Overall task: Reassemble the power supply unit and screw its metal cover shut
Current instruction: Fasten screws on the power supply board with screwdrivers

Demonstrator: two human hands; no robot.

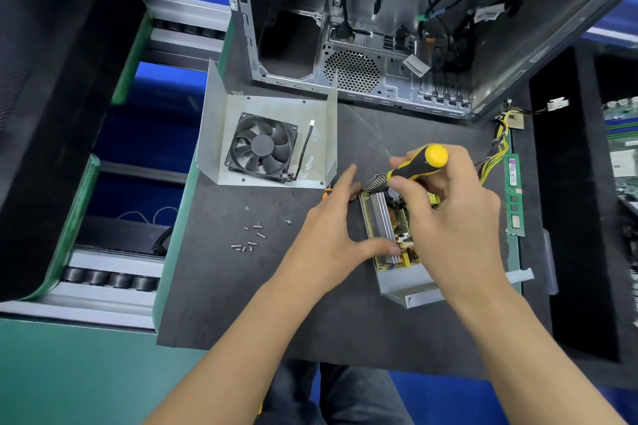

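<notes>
The open power supply [397,235] lies on the dark worktop [241,304] at about four o'clock from the frame's centre, its circuit board and silver heat sink exposed. The left hand [331,231] braces its nine o'clock side, fingers extended along the far edge and the thumb pressing the near end of the heat sink. The right hand [452,214] covers the unit's three o'clock half, fingers curled around a yellow-and-black screwdriver [419,164] whose handle tilts toward one o'clock; its tip is hidden behind the fingers.

The metal cover [269,138] with its black fan [261,147] lies apart at eleven o'clock from the unit. Loose screws [250,238] lie at nine o'clock of the left hand. An empty computer case [379,28] stands at twelve o'clock; its labels are too blurred to read. A green memory stick [514,197] lies at three o'clock, its print illegible.
</notes>
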